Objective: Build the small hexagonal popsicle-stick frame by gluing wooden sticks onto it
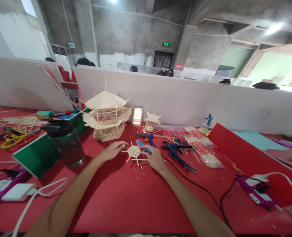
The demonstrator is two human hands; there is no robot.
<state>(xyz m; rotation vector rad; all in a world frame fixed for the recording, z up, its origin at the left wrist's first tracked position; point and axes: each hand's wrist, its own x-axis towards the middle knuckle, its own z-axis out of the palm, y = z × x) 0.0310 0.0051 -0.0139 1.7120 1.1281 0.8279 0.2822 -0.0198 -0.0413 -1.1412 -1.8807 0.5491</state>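
A small hexagonal web of pale wooden sticks, with stick ends jutting out like spokes, lies on the red table between my hands. My left hand rests at its left side, fingers stretched toward it and holding nothing visible. At the right edge of the web, my right hand has bent fingers closed around a blue pen, which points up and left; the exact grip is partly hidden. Behind the left hand stands a two-tiered pavilion model made of sticks. A smaller stick pavilion stands farther right.
Beyond the web lie a blue glue gun and a dark blue clamp-like tool. Bagged sticks are at right. A dark bottle stands left by a green board. Cables and power strips flank the workspace.
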